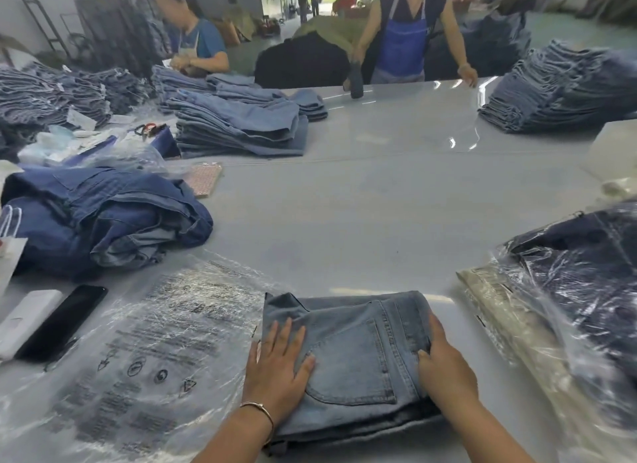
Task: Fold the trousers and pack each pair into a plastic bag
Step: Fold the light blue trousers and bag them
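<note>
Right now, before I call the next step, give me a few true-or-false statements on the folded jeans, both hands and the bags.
1. The light blue folded jeans lie on the table with a back pocket facing up. True.
2. The left hand rests flat on the jeans, fingers straight. True.
3. The folded jeans are already inside a plastic bag. False: they lie bare; the empty printed plastic bag lies flat to their left.
4. The right hand is off the jeans. False: it grips their right edge.
5. Bagged dark trousers lie to the right. True.
6. The black phone lies on top of the jeans. False: it lies on the table at far left.
</note>
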{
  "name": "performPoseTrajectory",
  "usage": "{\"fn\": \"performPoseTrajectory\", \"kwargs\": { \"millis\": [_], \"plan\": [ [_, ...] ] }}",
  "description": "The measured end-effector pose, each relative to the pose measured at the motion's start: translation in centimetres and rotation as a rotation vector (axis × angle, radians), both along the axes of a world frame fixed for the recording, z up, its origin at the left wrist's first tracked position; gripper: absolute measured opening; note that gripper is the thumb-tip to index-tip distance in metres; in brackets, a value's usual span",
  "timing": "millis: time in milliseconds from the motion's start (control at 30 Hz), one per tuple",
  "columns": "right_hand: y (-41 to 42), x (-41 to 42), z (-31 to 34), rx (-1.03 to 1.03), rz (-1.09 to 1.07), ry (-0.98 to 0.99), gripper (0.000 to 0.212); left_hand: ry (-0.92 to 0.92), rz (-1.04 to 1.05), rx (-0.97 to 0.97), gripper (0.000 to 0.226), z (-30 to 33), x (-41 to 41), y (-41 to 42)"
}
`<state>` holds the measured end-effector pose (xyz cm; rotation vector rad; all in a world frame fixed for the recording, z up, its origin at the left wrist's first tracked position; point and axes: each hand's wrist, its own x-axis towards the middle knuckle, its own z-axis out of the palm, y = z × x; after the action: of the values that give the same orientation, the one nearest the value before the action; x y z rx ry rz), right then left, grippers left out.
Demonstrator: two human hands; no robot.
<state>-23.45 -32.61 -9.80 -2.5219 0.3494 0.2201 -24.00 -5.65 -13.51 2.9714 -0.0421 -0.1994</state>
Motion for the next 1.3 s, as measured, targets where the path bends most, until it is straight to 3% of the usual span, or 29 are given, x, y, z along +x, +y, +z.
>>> {"fn": "performPoseTrajectory", "kwargs": {
  "millis": [100, 133, 233, 333, 500, 633, 800, 833, 900, 967, 1033, 1100, 1167, 1300],
  "plan": [
    [0.7, 0.9, 0.9, -0.451, 0.071, -0.071, 0.081, -0.081, -0.009, -0.018, 0.063, 0.3, 0.1, 0.1],
    [1.2, 1.1, 1.3, -0.493, 0.108, -0.097, 0.078, -0.09, -0.027, -0.008, 0.063, 0.1, 0.0, 0.0],
    [4.2, 1.8, 1.0, -0.397, 0.391, -0.221, 0.059, -0.061, -0.058, 0.022, 0.063, 0.0, -0.1, -0.8],
    [6.8, 2.0, -1.1, -0.38, 0.676, -0.163, 0.063, -0.059, -0.074, 0.064, 0.063, 1.5, -0.4, -1.7],
    [6.3, 0.9, -2.7, -0.498, 0.677, -0.215, 0.059, -0.153, -0.075, 0.023, 0.057, 0.9, 0.0, -1.4],
    [6.7, 1.2, -2.6, -0.478, 0.706, -0.272, 0.054, -0.177, 0.257, -0.257, 0.067, 0.5, -0.4, -0.1],
    [7.5, 2.4, -1.8, -0.432, 0.647, -0.319, 0.046, -0.014, 0.554, -0.669, 0.082, 0.8, -0.7, 1.1],
    [7.6, 3.7, -1.6, -0.403, 0.663, -0.259, 0.055, 0.007, 0.533, -0.706, 0.076, 0.9, -0.5, 1.4],
    [7.2, 6.5, -0.5, -0.407, 0.69, -0.111, 0.097, 0.023, 0.402, -0.721, 0.066, 1.1, -0.1, 2.2],
    [6.7, 9.3, 0.9, -0.502, 0.729, -0.096, 0.131, 0.006, 0.266, -0.727, 0.07, 1.3, -0.2, 2.8],
    [6.6, 11.3, 2.0, -0.529, 0.775, 0.005, 0.139, -0.001, 0.197, -0.744, 0.07, 1.8, -0.6, 3.6],
    [6.8, 12.1, 2.2, -0.494, 0.797, 0.162, 0.123, -0.003, 0.17, -0.73, 0.065, 2.2, -1.2, 4.8],
    [7.2, 12.1, 2.1, -0.418, 0.754, 0.243, 0.094, -0.043, 0.172, -0.638, 0.055, 2.7, -1.7, 6.8],
    [8.3, 12.3, 2.2, -0.478, 0.798, 0.252, 0.081, -0.163, 0.347, -0.485, 0.024, 4.4, -3.1, 13.0]
  ]
}}
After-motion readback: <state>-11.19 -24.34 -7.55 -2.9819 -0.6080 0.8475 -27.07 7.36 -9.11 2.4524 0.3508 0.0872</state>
